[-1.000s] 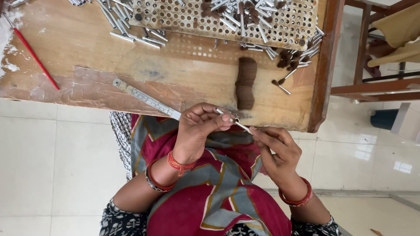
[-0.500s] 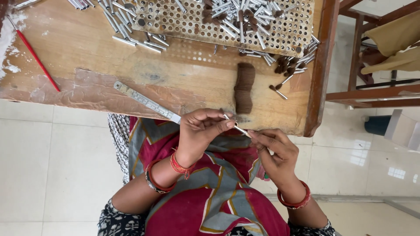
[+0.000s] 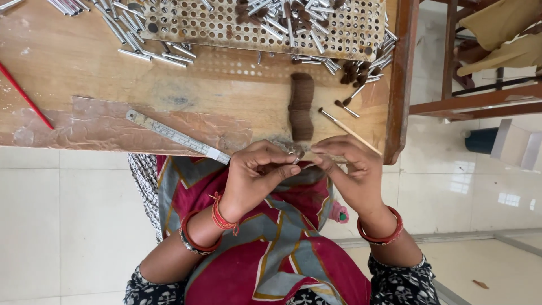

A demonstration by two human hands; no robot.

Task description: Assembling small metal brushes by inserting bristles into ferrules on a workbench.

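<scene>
- While the head camera is looking straight down, a thin red stick [image 3: 25, 96] is lying at the far left of the wooden table [image 3: 84, 73]
- Beside it, a metal ruler [image 3: 175, 135] is lying slantwise on a taped patch near the table's front edge
- Loose metal tubes [image 3: 135, 34] are lying around a perforated board [image 3: 259, 25] along the back
- The left hand [image 3: 257, 175] is pinching a small metal ferrule [image 3: 293, 160] with its fingertips closed on it, just off the table's front edge
- A brown bundle of hair [image 3: 302, 107] is lying on the table directly behind the hands
- The right hand [image 3: 350, 169] is meeting the left at the ferrule, its fingers closed around a thin wooden stick [image 3: 350, 131]
</scene>
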